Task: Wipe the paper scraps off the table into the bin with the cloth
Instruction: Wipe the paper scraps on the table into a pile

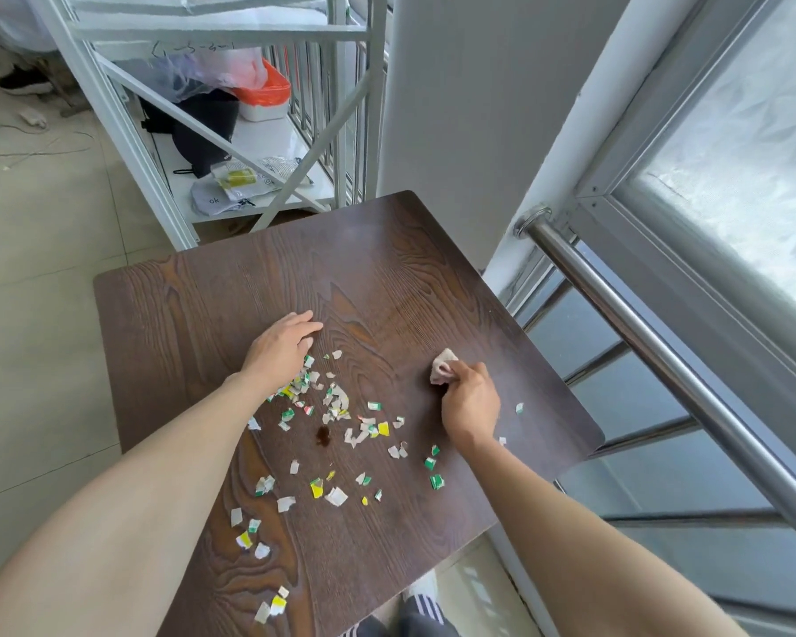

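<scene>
Scraps of torn paper [336,434] lie scattered on a dark wooden table [387,268], between and nearer than both hands. Left hand [280,346] rests flat, fingers loosely spread, touching the scraps' far edge. Right hand [470,401] grips a small bunched cloth [443,366], soft and light. Scraps would likely flutter easily. No bin visible.

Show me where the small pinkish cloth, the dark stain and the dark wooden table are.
small pinkish cloth [443,367], head view, bunched middle
dark stain [323,436], head view, centre
dark wooden table [258,287], head view, bare top
</scene>
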The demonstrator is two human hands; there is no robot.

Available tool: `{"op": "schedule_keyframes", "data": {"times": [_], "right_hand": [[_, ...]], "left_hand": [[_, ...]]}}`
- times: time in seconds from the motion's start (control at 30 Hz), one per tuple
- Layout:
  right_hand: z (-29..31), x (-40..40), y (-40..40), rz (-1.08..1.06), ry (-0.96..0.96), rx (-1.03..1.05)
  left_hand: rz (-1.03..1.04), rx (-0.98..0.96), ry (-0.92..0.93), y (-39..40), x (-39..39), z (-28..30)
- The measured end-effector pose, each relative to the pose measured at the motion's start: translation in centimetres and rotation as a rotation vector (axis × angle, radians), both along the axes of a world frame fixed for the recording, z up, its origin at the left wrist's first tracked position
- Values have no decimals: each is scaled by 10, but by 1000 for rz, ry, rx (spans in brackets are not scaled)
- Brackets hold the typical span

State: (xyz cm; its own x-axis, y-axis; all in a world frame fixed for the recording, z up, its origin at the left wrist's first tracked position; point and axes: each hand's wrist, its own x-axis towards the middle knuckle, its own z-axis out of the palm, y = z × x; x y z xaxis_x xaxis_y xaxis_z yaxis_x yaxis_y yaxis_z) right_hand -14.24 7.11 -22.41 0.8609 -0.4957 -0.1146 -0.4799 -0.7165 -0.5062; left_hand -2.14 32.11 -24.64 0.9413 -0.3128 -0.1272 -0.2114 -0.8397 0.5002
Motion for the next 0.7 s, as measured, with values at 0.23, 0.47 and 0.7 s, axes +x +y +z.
{"op": "schedule_keyframes", "data": {"times": [0.23, 0.47, 0.7], "right_hand": [[-1, -19, 51, 230, 28, 76], [23, -15, 8, 347, -45, 114], [31, -25, -99, 141, -62, -93]], "left_hand": [[43, 36, 19, -5, 3, 5], [73, 94, 32, -21, 2, 15], [-172, 10, -43, -90, -20, 21]]}}
